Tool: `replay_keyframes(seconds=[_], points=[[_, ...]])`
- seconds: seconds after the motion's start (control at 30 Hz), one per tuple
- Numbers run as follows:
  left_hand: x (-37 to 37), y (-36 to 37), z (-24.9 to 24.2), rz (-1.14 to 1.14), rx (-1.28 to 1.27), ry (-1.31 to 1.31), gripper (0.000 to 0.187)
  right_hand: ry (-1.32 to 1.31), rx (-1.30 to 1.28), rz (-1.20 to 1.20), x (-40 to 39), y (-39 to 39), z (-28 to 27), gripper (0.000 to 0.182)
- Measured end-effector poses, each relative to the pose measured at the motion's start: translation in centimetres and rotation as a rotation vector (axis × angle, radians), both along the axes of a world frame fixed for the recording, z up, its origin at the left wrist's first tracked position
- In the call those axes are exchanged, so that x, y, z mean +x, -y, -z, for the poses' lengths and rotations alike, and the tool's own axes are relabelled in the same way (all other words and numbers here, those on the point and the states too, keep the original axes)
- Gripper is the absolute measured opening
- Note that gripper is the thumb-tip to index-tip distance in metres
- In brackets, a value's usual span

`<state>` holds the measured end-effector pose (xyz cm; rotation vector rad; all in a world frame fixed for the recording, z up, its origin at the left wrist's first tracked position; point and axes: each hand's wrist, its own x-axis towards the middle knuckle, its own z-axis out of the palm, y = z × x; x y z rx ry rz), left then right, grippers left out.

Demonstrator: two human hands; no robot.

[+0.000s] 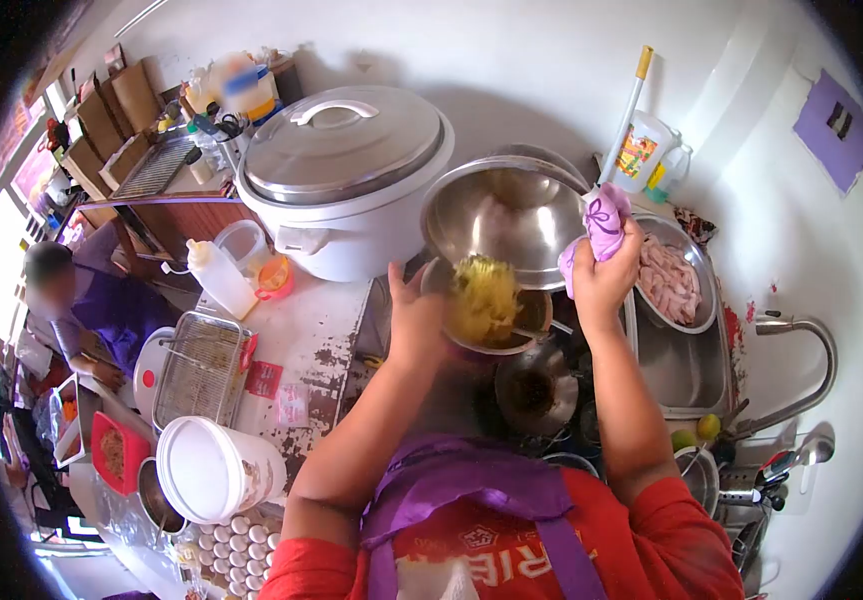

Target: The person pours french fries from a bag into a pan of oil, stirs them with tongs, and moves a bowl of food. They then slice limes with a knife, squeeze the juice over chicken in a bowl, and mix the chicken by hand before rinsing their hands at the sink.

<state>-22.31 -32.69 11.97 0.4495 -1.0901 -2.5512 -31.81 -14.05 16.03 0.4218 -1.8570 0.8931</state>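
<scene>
My right hand is closed round a purple cloth at the right side of a steel wok, which is tilted on its side. Directly below the wok's lower edge, yellow shredded food lies partly in a metal bowl and reaches up to the wok's rim. My left hand grips the bowl's left side; some of its fingers are hidden behind the bowl. A metal utensil rests in the bowl. Another dark-bottomed pan sits just below.
A large white cooker with a steel lid stands behind. To the right are a basin of pale raw strips, a sink and a tap. A white bucket, eggs and another person are left.
</scene>
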Motion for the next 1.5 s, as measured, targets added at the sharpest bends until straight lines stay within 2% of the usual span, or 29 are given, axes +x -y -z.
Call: replay_keyframes(seconds=[0.13,0.23,0.27,0.33,0.37,0.4,0.43,0.47,0.5,0.53,0.57,0.63,0.67,0.7,0.8,0.83,0.87,0.9,1.07,1.17,1.2,1.23,1.27,1.37,1.43,1.5], points=[[0.8,0.4,1.6,0.018,0.031,-0.083,0.088,-0.057,0.048,0.012,0.2,0.0,-0.5,0.045],[1.7,0.7,2.2,-0.012,0.029,-0.049,0.088,0.062,-0.049,0.025,-0.4,0.1,-0.4,0.048],[2.3,0.9,1.9,-0.02,0.033,-0.036,0.089,0.244,-0.141,-0.004,-0.2,0.0,-0.3,0.048],[3.9,1.7,1.7,-0.053,0.006,-0.062,0.089,0.159,-0.176,-0.033,-3.2,-2.0,3.7,0.057],[4.9,2.3,1.7,-0.087,-0.032,-0.092,0.089,0.404,-0.413,-0.244,-2.4,-1.9,3.1,0.057],[6.1,3.1,1.8,-0.14,0.035,0.016,0.09,0.48,-0.769,-0.366,-4.5,-2.9,6.2,0.046],[7.4,3.9,1.8,-0.157,0.051,-0.071,0.092,0.725,-0.922,-0.576,-5.7,-4.7,7.6,0.032],[9.3,4.9,0.7,-0.209,0.016,-0.065,0.088,0.829,-1.004,-0.656,-5.3,-4.6,7.4,0.021],[11.1,5.5,-0.9,-0.247,-0.02,-0.055,0.085,0.927,-0.942,-0.769,-4.6,-4.8,6.9,0.017],[13.2,6.8,-1.7,-0.319,-0.082,-0.053,0.085,0.974,-1.002,-0.617,-5.8,-5.3,8.6,0.012],[15.6,8.1,-2.6,-0.367,-0.144,-0.05,0.084,0.981,-0.966,-0.65,-6.7,-6.7,10.7,0.01],[20.2,9.9,-4.9,-0.563,-0.249,0.049,0.081,0.919,-0.928,-0.62,-3.5,-4.4,9.0,0.012],[22.6,11.1,-5.4,-0.653,-0.286,0.071,0.08,0.972,-0.881,-0.653,-2.7,-4.3,8.6,0.013],[25.0,11.5,-7.1,-0.733,-0.349,0.216,0.079,1.022,-0.836,-0.678,-2.0,-4.5,8.4,0.013],[30.5,13.3,-7.7,-0.923,-0.489,0.058,0.077,1.017,-0.85,-0.603,-3.2,-5.6,11.1,0.013],[31.6,13.3,-7.8,-1.049,-0.456,0.039,0.078,0.991,-0.873,-0.552,-4.1,-6.1,12.6,0.012],[32.9,14.1,-7.2,-1.128,-0.424,0.131,0.079,1.0,-0.901,-0.613,-4.5,-6.6,13.6,0.014],[33.4,14.2,-7.0,-1.161,-0.418,0.176,0.08,0.966,-0.981,-0.601,-3.5,-5.5,12.7,0.013],[37.4,17.3,-0.5,-1.244,-0.249,0.209,0.081,1.065,-1.022,-0.604,-3.1,-5.6,13.7,0.014],[37.3,17.7,0.3,-1.19,-0.316,0.292,0.068,1.07,-1.007,-0.693,-1.8,-5.3,13.3,0.01],[37.6,17.9,0.3,-1.192,-0.225,0.389,0.048,1.085,-1.05,-0.683,-2.1,-5.4,14.6,0.01],[37.9,18.3,0.5,-1.181,-0.244,0.47,0.038,1.088,-1.099,-0.664,-2.6,-5.9,15.9,0.009],[38.1,18.7,0.7,-1.167,-0.263,0.55,0.032,1.085,-1.088,-0.609,-1.8,-5.3,14.9,0.009],[35.4,19.0,-0.2,-1.235,-0.483,0.814,0.035,1.097,-1.072,-0.482,0.2,-4.3,14.6,0.008],[31.6,17.3,-0.9,-1.453,-0.968,0.716,0.037,1.2,-1.188,-0.571,1.6,-4.7,15.6,0.01],[26.6,14.3,-1.7,-1.55,-1.325,0.444,0.039,1.253,-1.306,-0.444,3.5,-4.1,17.5,0.011]])
